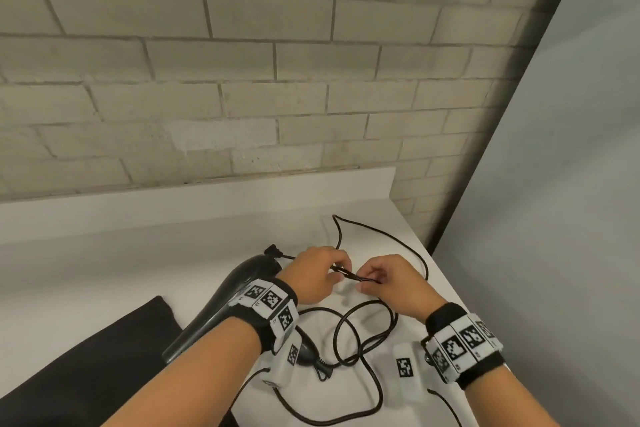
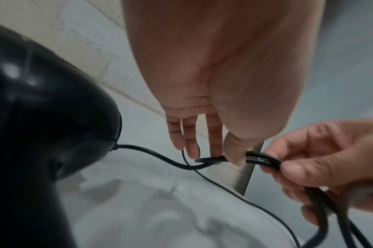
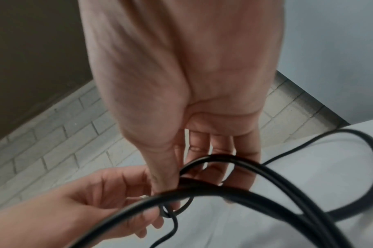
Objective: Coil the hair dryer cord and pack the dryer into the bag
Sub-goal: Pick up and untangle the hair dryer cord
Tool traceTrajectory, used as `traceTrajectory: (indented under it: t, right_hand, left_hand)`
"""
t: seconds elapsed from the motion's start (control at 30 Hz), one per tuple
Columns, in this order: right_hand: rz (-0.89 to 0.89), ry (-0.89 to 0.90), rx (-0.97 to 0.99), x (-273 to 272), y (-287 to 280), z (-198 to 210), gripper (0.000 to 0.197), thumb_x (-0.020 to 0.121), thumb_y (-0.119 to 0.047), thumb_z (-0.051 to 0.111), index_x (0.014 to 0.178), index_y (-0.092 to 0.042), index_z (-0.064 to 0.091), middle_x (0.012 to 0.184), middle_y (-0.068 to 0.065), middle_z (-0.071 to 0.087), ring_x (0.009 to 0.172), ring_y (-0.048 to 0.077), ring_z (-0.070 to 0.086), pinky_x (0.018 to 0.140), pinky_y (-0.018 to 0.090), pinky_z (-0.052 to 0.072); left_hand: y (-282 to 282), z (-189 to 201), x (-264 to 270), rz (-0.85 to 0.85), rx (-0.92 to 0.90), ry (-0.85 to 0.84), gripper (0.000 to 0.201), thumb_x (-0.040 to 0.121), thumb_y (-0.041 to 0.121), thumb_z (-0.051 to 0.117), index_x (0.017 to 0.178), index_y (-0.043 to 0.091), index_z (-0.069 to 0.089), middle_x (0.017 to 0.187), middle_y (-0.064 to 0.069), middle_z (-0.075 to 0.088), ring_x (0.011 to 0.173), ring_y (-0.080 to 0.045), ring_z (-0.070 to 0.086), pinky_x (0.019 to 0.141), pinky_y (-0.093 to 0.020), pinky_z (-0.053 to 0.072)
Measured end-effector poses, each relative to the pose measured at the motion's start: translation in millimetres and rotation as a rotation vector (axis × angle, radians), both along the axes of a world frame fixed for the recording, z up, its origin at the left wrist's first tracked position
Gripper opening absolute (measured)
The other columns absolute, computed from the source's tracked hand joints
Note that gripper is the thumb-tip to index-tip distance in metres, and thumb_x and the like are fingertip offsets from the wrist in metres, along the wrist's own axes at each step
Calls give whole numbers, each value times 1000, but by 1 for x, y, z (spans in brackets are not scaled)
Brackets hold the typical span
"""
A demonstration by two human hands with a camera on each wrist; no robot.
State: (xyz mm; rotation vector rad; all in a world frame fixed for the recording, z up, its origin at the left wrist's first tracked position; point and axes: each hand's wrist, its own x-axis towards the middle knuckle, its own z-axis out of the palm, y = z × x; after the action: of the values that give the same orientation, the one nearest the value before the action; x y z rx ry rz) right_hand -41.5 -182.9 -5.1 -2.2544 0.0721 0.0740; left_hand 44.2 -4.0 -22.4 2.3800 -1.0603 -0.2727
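The black hair dryer (image 1: 228,291) lies on the white table (image 1: 121,270), left of both hands; the left wrist view shows its body (image 2: 43,117) close by. Its black cord (image 1: 349,276) runs out across the table in loose loops. My left hand (image 1: 334,274) pinches the cord between thumb and fingers (image 2: 234,156). My right hand (image 1: 367,282) holds a few gathered strands right beside it, and cord loops (image 3: 266,182) hang from that hand (image 3: 170,184). The black bag (image 1: 86,357) lies flat at the lower left, partly under my left forearm.
A brick wall (image 1: 242,80) stands behind the table. A grey panel (image 1: 554,184) rises beyond the table's right edge, close to my right wrist. More cord trails towards the table's near edge (image 1: 346,421).
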Motion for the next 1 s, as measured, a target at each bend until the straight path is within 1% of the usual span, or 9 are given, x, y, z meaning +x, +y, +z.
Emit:
traceTrajectory:
  t: [0.13, 0.23, 0.33, 0.43, 0.57, 0.63, 0.77, 0.9, 1.0]
  right_hand:
    - [-20, -107, 183, -24, 4, 25, 8, 83, -9, 73, 89, -15, 73, 74, 6, 69, 62, 6, 59, 64, 22, 51]
    - [-24, -169, 222, -36, 10, 33, 13, 87, -7, 67, 90, -19, 70, 80, 12, 67, 65, 15, 60, 67, 32, 55]
    - [-79, -197, 307, -44, 19, 35, 13, 93, -4, 56, 94, -15, 63, 82, 11, 69, 65, 18, 62, 68, 37, 55]
    - [-171, -257, 415, -50, 27, 36, 14, 99, -6, 46, 97, -12, 58, 87, 9, 73, 77, 19, 70, 75, 38, 58]
    - [-387, -475, 555, -56, 26, 48, 14, 100, -7, 43, 97, -11, 56, 92, 10, 74, 92, 25, 70, 83, 39, 56]
    - [-465, -585, 726, -63, 20, 62, 16, 101, -6, 40, 96, -13, 54, 87, 9, 73, 86, 31, 70, 84, 40, 56]
    - [-396, -704, 1064, -87, 8, 91, 17, 102, -8, 37, 98, -16, 51, 77, 3, 65, 66, 17, 60, 71, 30, 55]
    - [-340, -765, 1118, -109, 10, 99, 13, 97, -13, 41, 98, -19, 52, 77, 2, 60, 63, 15, 54, 65, 24, 53]
    - [-337, -776, 1143, -122, 15, 98, 14, 93, -13, 41, 94, -20, 54, 72, 0, 57, 61, 15, 51, 64, 24, 52]
  left_hand:
    - [14, 20, -5, -74, -162, -1, 7, 92, 27, 65, 98, 31, 63, 93, 17, 61, 90, -4, 54, 87, -30, 47]
    - [26, 31, -11, -68, -232, 60, 17, 89, 34, 69, 102, 34, 58, 96, 18, 61, 94, -5, 55, 87, -27, 47]
    - [31, 37, -17, -77, -221, 3, 23, 86, 36, 72, 105, 33, 58, 99, 19, 60, 95, -4, 55, 87, -25, 47]
    - [32, 39, -21, -17, -240, -80, 13, 90, 36, 67, 99, 28, 63, 92, 14, 65, 88, -3, 60, 85, -31, 51]
    - [40, 38, -21, 91, -307, -93, 14, 91, 37, 67, 94, 24, 69, 88, 11, 71, 84, -3, 65, 86, -31, 53]
    - [48, 37, -20, 128, -324, -76, 13, 90, 37, 68, 90, 25, 70, 83, 11, 70, 81, -4, 65, 86, -31, 53]
    - [63, 37, -14, 231, -373, -55, 13, 90, 38, 66, 84, 27, 70, 72, 7, 69, 72, -11, 65, 77, -36, 55]
    - [66, 51, -9, 349, -463, -5, 16, 89, 34, 69, 77, 24, 69, 65, -8, 66, 64, -28, 63, 69, -41, 56]
    - [66, 65, -6, 355, -492, 0, 16, 88, 34, 72, 76, 24, 71, 60, -6, 62, 55, -25, 59, 65, -41, 57]
